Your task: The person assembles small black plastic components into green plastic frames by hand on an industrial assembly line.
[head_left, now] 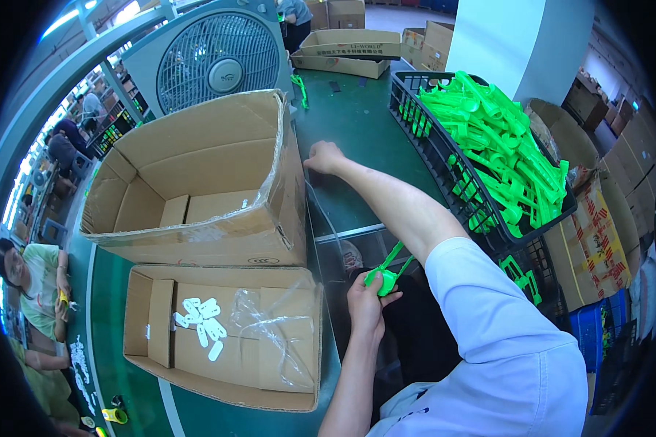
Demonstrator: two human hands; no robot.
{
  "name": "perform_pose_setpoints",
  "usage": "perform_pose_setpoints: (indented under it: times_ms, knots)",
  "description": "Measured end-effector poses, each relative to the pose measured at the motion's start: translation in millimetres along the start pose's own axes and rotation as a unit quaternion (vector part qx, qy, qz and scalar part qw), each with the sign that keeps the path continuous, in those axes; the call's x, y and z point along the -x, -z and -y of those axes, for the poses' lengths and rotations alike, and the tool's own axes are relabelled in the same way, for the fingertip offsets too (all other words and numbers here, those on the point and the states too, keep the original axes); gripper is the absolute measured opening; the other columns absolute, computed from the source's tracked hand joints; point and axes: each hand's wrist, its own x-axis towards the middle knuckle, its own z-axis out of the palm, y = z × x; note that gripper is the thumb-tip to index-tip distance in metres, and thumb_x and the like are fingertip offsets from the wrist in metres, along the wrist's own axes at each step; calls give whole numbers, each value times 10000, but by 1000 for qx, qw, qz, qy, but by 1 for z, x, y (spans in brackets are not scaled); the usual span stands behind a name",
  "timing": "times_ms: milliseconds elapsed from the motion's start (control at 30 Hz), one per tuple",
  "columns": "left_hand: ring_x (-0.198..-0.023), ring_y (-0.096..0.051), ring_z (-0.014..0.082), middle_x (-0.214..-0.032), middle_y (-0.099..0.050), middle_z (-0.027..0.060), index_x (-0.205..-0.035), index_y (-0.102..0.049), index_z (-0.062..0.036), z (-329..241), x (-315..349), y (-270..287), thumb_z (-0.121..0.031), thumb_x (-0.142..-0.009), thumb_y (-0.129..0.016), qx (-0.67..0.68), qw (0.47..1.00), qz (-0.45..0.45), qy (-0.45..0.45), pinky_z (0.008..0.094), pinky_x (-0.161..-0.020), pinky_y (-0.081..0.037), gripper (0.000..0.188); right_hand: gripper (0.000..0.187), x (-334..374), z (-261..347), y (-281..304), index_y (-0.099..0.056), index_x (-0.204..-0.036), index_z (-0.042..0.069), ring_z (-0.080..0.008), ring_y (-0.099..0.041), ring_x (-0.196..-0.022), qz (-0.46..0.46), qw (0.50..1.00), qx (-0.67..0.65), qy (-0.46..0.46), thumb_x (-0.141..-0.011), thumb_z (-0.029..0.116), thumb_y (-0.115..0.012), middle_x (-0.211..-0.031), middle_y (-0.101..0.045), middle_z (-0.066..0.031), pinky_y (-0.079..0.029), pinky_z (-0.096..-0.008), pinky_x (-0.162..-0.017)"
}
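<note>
Near the middle of the scene, just right of the low cardboard tray [244,364], your left hand [366,302] had its fingers closed around a bright green plastic piece [384,282], with the thumb laid over the rounded part. Two thin strips stuck out of that piece toward the far right, over your dark-clothed lap.

Your right hand [326,156] was way farther out, arm stretched across, fingers bent down by the far right corner of the tall cardboard box [219,247]. Couldn't tell if it was gripping anything, or whether it touched the box or just the green tabletop [357,120].

The tray sat on the near side of that box, with a small heap of white oval pieces [211,309] on its left and some crumpled clear plastic [266,324] on its right. Off to your right, a black crate [528,237] was piled high with more bright green pieces [488,138]. A big fan [222,62] stood behind the tall box, and one co-worker [38,273] was sitting on the far left.
</note>
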Motion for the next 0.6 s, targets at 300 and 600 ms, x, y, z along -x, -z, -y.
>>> perform_pose_setpoints:
  times_ms: [300, 600]
  knots:
    - [-791, -631, 185, -901, -615, 99, -1027, -566, 1, 0, 0, 2, -143, -978, -518, 9, 1000, -2, 5, 337, -678, -588, 160, 234, 12, -21, 21, -688, -828, -20, -164, -659, -614, 97, 962, -245, -72, -777, 209, -690, -738, -681, -106, -557, -271, -579]
    - [-786, -635, 181, -896, -614, 91, -1022, -569, -6, -1, -2, 3, -156, -977, -525, 10, 1000, -6, 11, 336, -664, -591, 162, 212, 11, -35, 20, -688, -831, -12, -166, -674, -646, 108, 950, -289, -38, -784, 194, -690, -758, -690, -113, -561, -272, -606]
